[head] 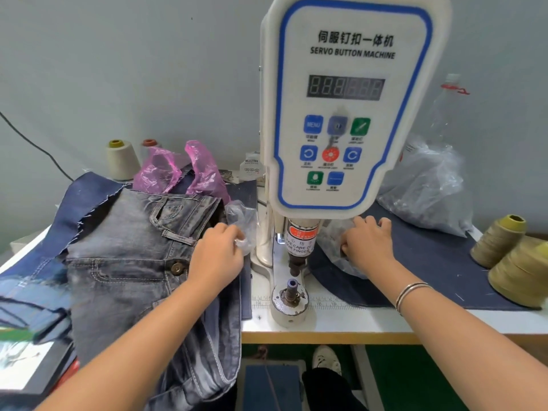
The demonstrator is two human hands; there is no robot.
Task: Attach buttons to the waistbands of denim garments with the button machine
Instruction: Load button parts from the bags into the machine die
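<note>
White table (370, 320) across the view, dark denim cloth spread over its right half. Button machine (347, 108) upright at centre, control panel facing the camera, punch head pointing straight down at the small post (292, 284) on its base. Grey jeans (139, 247) lying left of the machine, long axis running from the far waistband toward the near table edge, legs spilling off the front; one metal button (177, 267) already on the waistband, facing up. Large clear bag (427, 185) far right, packed with small pale pieces, too blurred to name. Pink bag (181, 170) behind the jeans, contents hidden. Three yellow thread cones (516, 256) at the right edge, one cream cone (121, 160) at the back left. Left hand (218, 256) over the jeans' waistband, fingers (237, 236) curled, pinching a small clear bag (243, 223). Right hand (367, 241) just right of the punch, fingers bent down into another crumpled clear bag (332, 244), contents not visible.
</note>
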